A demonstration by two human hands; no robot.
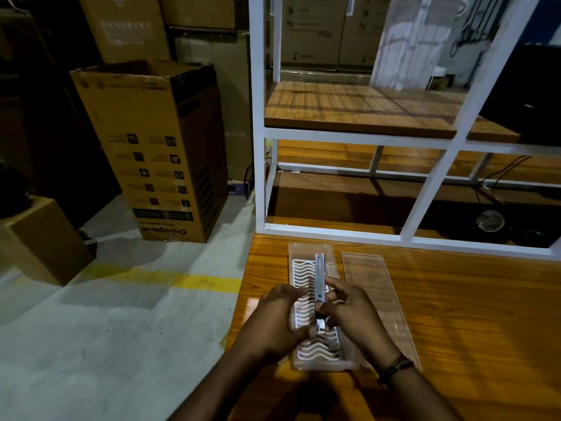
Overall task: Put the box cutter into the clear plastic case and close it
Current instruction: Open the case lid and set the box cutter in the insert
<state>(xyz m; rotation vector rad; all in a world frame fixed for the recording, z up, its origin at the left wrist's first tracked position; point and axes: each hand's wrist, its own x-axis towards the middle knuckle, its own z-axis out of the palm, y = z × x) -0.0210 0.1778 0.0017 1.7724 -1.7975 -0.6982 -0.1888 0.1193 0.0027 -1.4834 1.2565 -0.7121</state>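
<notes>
Hands met over the open clear plastic case [306, 252], a long, shallow, translucent tray with rounded corners resting on the glossy orange-brown wooden tabletop [455, 314]. Inside the case lay a white insert [303, 273] moulded in rows of wavy ribs. The box cutter [320, 281], a slim, flat, metallic bar, ran lengthwise above that insert, pointing away from the person. The left hand [277, 320] curled in from the left, its thumb and fingertips pressed near the cutter's near end; whether its grip truly pinched the tool or the insert could not be told. The right hand [353, 314] closed its grip on the cutter's middle, fingers [334, 284] wrapped against the right edge. A dark braided band [397, 367] circled the right wrist. Just right of the right hand, the flat clear lid [373, 281] lay apart from the case on the tabletop, parallel to it. Beyond both hands stood a white metal frame [261, 147] with wooden shelves, and farther left, on the grey concrete floor, a tall brown cardboard box [158, 147].
</notes>
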